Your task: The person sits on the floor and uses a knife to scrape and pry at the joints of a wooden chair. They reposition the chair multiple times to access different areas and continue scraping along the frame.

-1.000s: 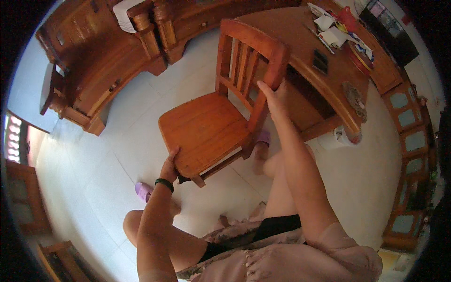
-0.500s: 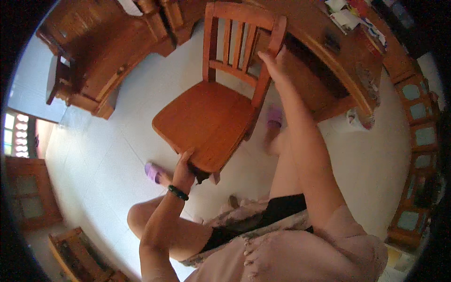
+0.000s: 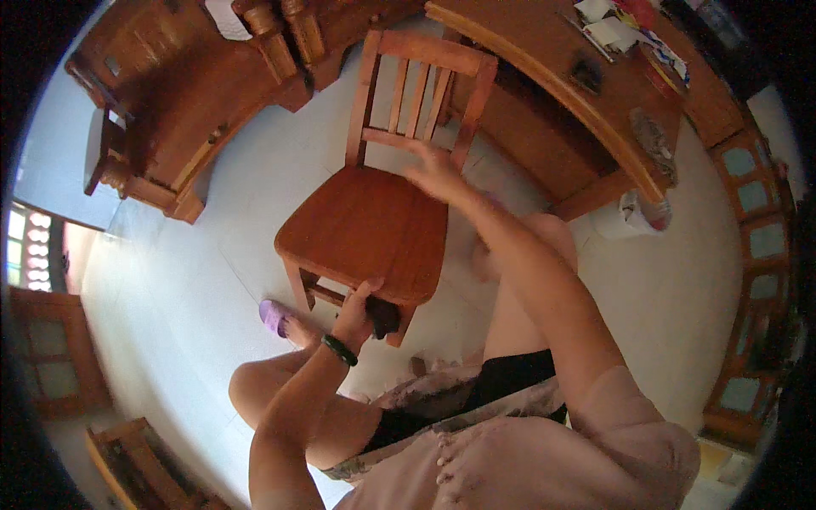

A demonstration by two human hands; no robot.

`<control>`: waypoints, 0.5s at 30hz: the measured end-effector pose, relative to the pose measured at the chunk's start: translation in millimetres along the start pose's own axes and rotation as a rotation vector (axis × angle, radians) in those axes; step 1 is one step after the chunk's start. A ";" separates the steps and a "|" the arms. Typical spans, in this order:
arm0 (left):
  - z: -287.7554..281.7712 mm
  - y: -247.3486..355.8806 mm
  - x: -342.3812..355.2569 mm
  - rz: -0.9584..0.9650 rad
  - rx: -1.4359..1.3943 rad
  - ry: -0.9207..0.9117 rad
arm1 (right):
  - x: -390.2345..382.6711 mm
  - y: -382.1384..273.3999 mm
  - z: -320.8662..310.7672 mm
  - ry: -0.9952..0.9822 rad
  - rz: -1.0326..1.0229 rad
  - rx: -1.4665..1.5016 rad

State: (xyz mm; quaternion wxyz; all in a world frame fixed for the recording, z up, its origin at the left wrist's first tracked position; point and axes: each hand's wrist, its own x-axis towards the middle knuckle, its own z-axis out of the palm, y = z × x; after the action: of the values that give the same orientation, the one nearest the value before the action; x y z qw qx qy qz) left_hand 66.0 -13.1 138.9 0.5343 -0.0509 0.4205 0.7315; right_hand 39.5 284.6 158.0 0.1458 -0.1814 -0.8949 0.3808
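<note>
Head view: left hand [image 3: 355, 313] clutched dark item [image 3: 385, 318] at front edge of wooden chair [image 3: 382, 191]; right hand [image 3: 432, 172], blurred, fingers spread, held nothing.

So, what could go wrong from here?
The reddish-brown wooden chair might swing or tip: the open right hand seems not to grip it, while the left hand is at the seat's front edge.

A chair leg could knock the foot in the light-purple slipper nearby.

The dark, unclear object beside the left hand could snag.
</note>
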 end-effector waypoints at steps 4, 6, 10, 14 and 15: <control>-4.9 2.3 -3.2 -0.004 0.048 -0.050 | -47.1 -33.0 44.7 -0.185 -0.144 -0.167; -6.6 5.1 -4.7 -0.026 0.045 -0.049 | -73.5 -47.8 67.9 -0.258 -0.155 -0.238; -5.6 15.3 10.5 -0.003 0.025 -0.055 | -85.8 -53.4 86.3 -0.296 -0.108 -0.244; 0.2 22.7 36.5 0.029 -0.013 -0.112 | -72.1 -37.7 79.5 -0.304 0.003 -0.170; 1.2 23.7 40.3 0.009 -0.007 -0.077 | -69.4 -34.3 78.7 -0.307 -0.021 -0.171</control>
State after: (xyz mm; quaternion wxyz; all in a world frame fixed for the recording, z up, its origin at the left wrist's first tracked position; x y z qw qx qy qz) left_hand 29.9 15.7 131.8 0.5467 -0.0227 0.3972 0.7368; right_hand 62.7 182.8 122.2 -0.0044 -0.1236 -0.9376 0.3251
